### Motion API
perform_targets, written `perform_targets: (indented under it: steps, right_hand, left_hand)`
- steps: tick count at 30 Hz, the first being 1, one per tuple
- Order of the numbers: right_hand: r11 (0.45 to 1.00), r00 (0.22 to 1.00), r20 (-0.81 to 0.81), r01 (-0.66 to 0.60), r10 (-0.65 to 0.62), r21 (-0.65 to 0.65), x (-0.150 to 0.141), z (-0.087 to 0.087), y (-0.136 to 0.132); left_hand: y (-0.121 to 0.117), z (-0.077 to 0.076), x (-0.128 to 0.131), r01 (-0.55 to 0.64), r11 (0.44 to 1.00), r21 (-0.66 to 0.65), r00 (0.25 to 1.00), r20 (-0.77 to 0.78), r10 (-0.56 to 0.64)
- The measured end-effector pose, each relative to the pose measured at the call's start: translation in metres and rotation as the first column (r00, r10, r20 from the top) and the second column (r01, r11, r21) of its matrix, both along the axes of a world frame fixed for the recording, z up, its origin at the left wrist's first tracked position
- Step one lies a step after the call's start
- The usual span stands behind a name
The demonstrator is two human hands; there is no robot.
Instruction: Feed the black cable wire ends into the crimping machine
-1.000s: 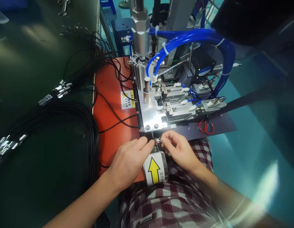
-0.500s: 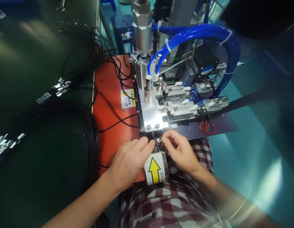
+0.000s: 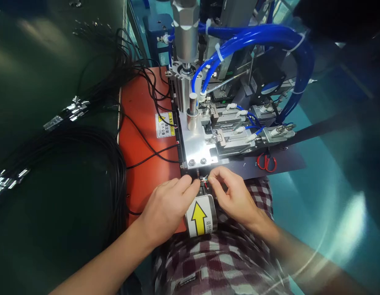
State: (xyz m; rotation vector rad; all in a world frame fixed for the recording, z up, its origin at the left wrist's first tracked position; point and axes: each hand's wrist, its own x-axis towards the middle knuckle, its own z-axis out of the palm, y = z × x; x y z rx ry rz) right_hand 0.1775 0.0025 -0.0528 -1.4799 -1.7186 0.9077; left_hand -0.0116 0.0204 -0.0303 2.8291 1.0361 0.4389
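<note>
My left hand [image 3: 168, 203] is closed, thumb and forefinger together at the near end of the machine's track. A black cable [image 3: 135, 213] runs in under this hand, and the grip on it is mostly hidden. Between my two hands show thin coloured wires [image 3: 205, 180], one of them red, lying over a small dark fixture [image 3: 202, 189]. My right hand [image 3: 231, 194] pinches the tips of these wires between thumb and forefinger. Just below the fingers is a white plate with a yellow arrow [image 3: 199, 217].
Beyond my hands stands a pneumatic press [image 3: 186, 41] with blue hoses [image 3: 269, 35]. Black cables [image 3: 148, 147] cross the orange plate [image 3: 143, 123] into the track. Bundled cables [image 3: 114, 164] with shiny ends lie left. Red-handled scissors [image 3: 266, 162] rest at right.
The view has shifted slightly, so the machine sits a little higher in the picture. My hands keep nearly the same pose at the wires.
</note>
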Motion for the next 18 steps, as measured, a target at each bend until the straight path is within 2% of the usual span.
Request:
perform_targets:
  steps: [4, 7, 10, 13, 15, 18]
  right_hand:
    - [0.998, 0.999, 0.040, -0.027, 0.025, 0.049, 0.0006, -0.0021, -0.0013]
    - [0.989, 0.991, -0.131, 0.006, -0.026, -0.147, 0.0001, -0.0022, -0.0004]
    - [0.910, 0.926, -0.358, -0.043, -0.118, -0.412, -0.0003, -0.0008, 0.0031]
    - [0.857, 0.890, -0.432, -0.105, -0.145, -0.504, -0.0010, 0.0012, 0.0047]
    - [0.888, 0.922, -0.360, -0.044, -0.140, -0.458, -0.0020, 0.0024, 0.0031]
    - [0.972, 0.987, -0.123, 0.078, -0.108, -0.223, -0.0034, 0.0032, -0.0001]
  left_hand:
    - [-0.0002, 0.0001, -0.0001, 0.005, 1.000, -0.002, 1.000, 0.008, -0.005]
    - [-0.0006, 0.0003, 0.0000, 0.007, 1.000, 0.002, 1.000, 0.010, -0.007]
    - [-0.0008, 0.0004, -0.0001, 0.007, 1.000, 0.005, 1.000, 0.010, -0.007]
    - [-0.0005, 0.0006, -0.0002, 0.006, 1.000, 0.005, 1.000, 0.013, -0.006]
    - [-0.0001, 0.0006, 0.0001, 0.003, 1.000, 0.009, 1.000, 0.009, -0.003]
    - [-0.0001, 0.0003, 0.0005, -0.002, 1.000, 0.018, 1.000, 0.002, 0.002]
